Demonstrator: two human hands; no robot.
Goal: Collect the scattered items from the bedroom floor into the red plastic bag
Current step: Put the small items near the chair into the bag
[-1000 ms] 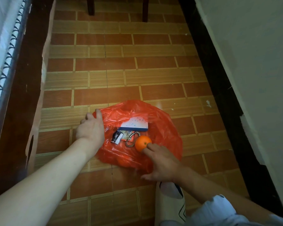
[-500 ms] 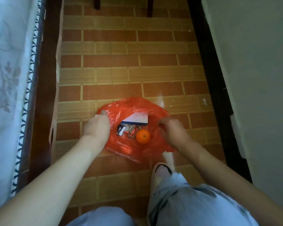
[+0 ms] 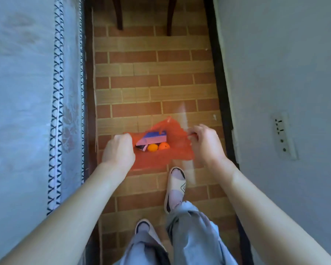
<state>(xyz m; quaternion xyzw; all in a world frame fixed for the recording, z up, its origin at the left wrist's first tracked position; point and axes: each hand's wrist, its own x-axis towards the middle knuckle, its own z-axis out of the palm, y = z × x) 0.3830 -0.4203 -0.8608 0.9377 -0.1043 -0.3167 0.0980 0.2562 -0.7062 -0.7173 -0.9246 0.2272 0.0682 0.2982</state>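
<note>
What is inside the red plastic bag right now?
Through the red plastic bag's mouth, held apart by the left hand and right hand, show a blue-and-white box, two oranges and a dark item's corner. Anything beneath them is covered.

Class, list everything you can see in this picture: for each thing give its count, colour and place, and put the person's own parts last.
red plastic bag: one, red, on the floor between the hands, mouth held open
oranges: two, orange, side by side inside the bag
box: one, blue and pale pink, inside the bag behind the oranges
floor: brown brick-pattern tiles, centre
chair legs: two, dark, top of view
bedcover: one, pale blue with patterned trim, left
wall socket: one, white, on the right wall
slippers: two, white and dark, on the feet
left hand: grips the bag's left edge
right hand: pinches the bag's right edge
</note>
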